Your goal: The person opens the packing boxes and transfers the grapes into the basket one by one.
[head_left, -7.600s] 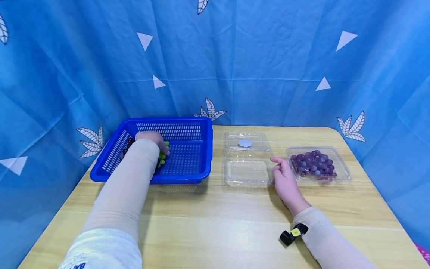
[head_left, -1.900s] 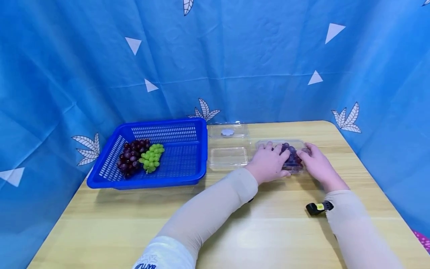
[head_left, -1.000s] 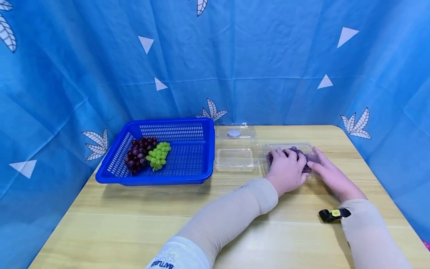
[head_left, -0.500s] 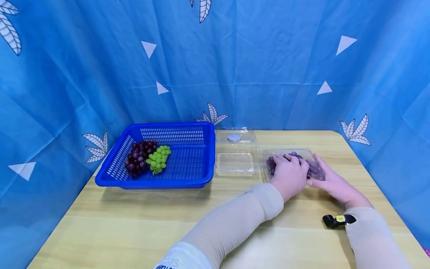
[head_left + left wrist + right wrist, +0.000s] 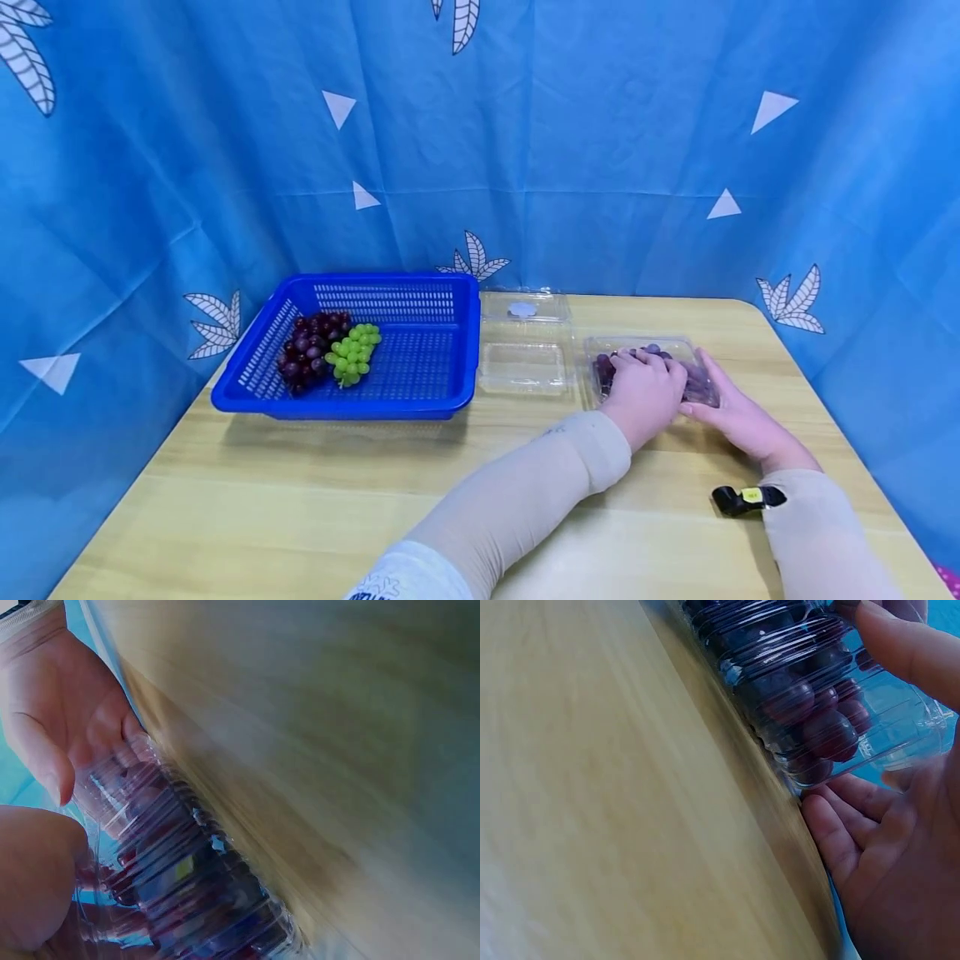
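A clear plastic container (image 5: 595,343) with a bunch of dark purple grapes (image 5: 602,367) inside stands on the right half of the table. My left hand (image 5: 647,396) reaches into it from the front, its curled fingers on the grapes and partly covering them. At the container's right end, my right hand (image 5: 738,421) grips the wall, thumb at the front corner. From the right wrist, grapes (image 5: 831,735) show through the ribbed side, with the right fingers beside and under the corner. The left wrist view has the left hand (image 5: 34,877) over the container's edge, fingertips mostly hidden.
A second clear container (image 5: 525,367) lies open just left, its lid (image 5: 543,307) folded back. A blue basket (image 5: 420,404) at the left holds red-purple grapes (image 5: 303,354) and green grapes (image 5: 352,354). A blue curtain (image 5: 600,125) hangs behind the wooden table (image 5: 247,508).
My left hand has left the basket for the container, which has shifted left; my right hand has taken its right end. Lately the left fingers, first spread over the grapes, have curled.
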Tool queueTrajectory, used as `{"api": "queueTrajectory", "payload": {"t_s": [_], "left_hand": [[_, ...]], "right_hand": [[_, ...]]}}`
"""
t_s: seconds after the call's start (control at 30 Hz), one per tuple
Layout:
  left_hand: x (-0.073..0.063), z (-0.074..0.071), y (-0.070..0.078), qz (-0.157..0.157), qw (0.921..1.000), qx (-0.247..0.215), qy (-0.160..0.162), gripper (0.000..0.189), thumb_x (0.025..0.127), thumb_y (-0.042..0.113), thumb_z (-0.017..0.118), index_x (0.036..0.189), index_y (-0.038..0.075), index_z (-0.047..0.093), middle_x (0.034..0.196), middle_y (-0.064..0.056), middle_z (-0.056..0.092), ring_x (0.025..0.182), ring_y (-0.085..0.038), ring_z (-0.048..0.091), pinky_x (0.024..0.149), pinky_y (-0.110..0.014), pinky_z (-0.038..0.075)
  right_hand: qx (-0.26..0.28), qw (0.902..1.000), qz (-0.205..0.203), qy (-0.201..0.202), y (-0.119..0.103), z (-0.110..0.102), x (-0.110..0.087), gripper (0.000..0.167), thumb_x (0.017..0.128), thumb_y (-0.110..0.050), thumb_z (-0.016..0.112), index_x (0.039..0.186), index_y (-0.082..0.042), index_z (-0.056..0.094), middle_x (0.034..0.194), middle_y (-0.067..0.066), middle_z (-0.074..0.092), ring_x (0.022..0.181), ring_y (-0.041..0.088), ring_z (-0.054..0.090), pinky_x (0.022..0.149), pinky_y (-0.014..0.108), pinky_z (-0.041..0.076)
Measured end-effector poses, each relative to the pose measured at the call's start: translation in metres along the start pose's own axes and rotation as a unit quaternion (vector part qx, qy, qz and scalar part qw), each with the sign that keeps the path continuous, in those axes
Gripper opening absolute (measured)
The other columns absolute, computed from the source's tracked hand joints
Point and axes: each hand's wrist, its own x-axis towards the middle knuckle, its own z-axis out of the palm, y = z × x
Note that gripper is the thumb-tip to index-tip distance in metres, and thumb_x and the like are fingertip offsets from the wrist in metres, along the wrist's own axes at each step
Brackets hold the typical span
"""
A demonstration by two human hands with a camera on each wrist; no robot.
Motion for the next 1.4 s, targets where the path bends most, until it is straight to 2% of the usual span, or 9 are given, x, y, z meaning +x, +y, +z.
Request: {"api": "queueTrajectory", "payload": {"t_s": [0.1,0.2,0.27,0.43,0.6,0.7,0.8,0.93,1.4], "left_hand": [[0.000,0.002,0.000,0.005,0.9999,-0.012,0.003,0.058,0.107,0.057,0.024,0.148,0.022,0.046,0.139,-0.013,0.060,0.116,-0.039,0.063,0.092,-0.050,0.054],[0.001,0.004,0.000,0.012,0.9994,-0.032,-0.008,0.050,0.109,0.049,0.026,0.146,0.023,0.046,0.139,-0.012,0.059,0.116,-0.035,0.064,0.092,-0.050,0.053],[0.001,0.004,0.000,0.018,0.9988,-0.045,-0.010,0.046,0.110,0.047,0.027,0.143,0.023,0.048,0.138,-0.012,0.060,0.114,-0.032,0.065,0.092,-0.050,0.054],[0.004,0.002,-0.003,0.016,0.9984,-0.051,0.017,0.038,0.110,0.042,0.031,0.137,0.024,0.051,0.130,-0.007,0.065,0.108,-0.024,0.067,0.091,-0.044,0.054],[0.004,-0.003,-0.004,0.023,0.9976,-0.064,-0.013,0.037,0.112,0.037,0.029,0.141,0.026,0.048,0.132,-0.004,0.064,0.113,-0.021,0.064,0.095,-0.041,0.052],[0.003,-0.003,-0.004,0.024,0.9976,-0.064,-0.009,0.037,0.112,0.037,0.029,0.141,0.026,0.049,0.133,-0.006,0.064,0.113,-0.022,0.065,0.093,-0.042,0.053],[0.002,-0.002,-0.005,0.017,0.9982,-0.057,0.000,0.037,0.111,0.040,0.031,0.139,0.026,0.051,0.130,-0.005,0.065,0.109,-0.020,0.066,0.090,-0.039,0.053],[0.001,-0.003,-0.009,0.022,0.9982,-0.055,-0.010,0.038,0.110,0.043,0.033,0.139,0.027,0.051,0.128,-0.002,0.066,0.107,-0.017,0.065,0.088,-0.035,0.052],[0.009,-0.003,-0.026,0.033,0.9932,-0.109,0.025,0.020,0.110,0.036,0.038,0.112,0.027,0.055,0.083,0.012,0.065,0.075,-0.007,0.065,0.063,-0.028,0.056]], "right_hand": [[-0.011,0.9999,0.003,0.004,0.000,0.004,-0.003,0.096,0.102,-0.019,0.061,0.161,-0.026,-0.014,0.164,0.027,0.015,0.142,0.052,0.026,0.104,0.018,0.035],[0.001,1.0000,0.009,-0.001,0.002,0.006,-0.004,0.094,0.103,-0.019,0.060,0.161,-0.035,-0.013,0.164,0.025,0.014,0.144,0.052,0.021,0.116,0.050,0.026],[0.006,0.9998,0.018,-0.004,0.002,0.005,-0.006,0.095,0.103,-0.020,0.060,0.160,-0.039,-0.013,0.165,0.025,0.010,0.145,0.053,0.017,0.110,0.071,0.018],[0.022,0.9995,0.021,-0.004,0.001,0.000,-0.005,0.093,0.104,-0.019,0.057,0.161,-0.031,-0.015,0.165,0.026,0.004,0.145,0.055,0.011,0.107,0.077,0.012],[0.035,0.9988,0.029,-0.018,0.003,-0.001,-0.007,0.093,0.104,-0.019,0.057,0.161,-0.029,-0.016,0.166,0.024,0.001,0.146,0.054,0.008,0.107,0.077,0.011],[0.035,0.9989,0.027,-0.015,0.003,-0.001,-0.008,0.093,0.103,-0.018,0.057,0.161,-0.030,-0.014,0.167,0.023,0.004,0.147,0.052,0.008,0.108,0.075,0.012],[0.032,0.9993,0.017,-0.013,0.003,-0.001,-0.005,0.091,0.104,-0.019,0.057,0.162,-0.028,-0.012,0.167,0.021,0.008,0.148,0.050,0.012,0.118,0.044,0.024],[0.019,0.9997,0.011,-0.008,0.004,0.002,-0.001,0.092,0.104,-0.021,0.058,0.162,-0.020,-0.014,0.166,0.023,0.012,0.147,0.049,0.018,0.094,0.005,0.031],[0.033,0.9993,0.019,-0.007,-0.002,0.000,0.003,0.101,0.099,-0.016,0.064,0.162,-0.022,-0.015,0.163,0.029,0.011,0.145,0.051,0.019,0.092,0.008,0.035]]}}
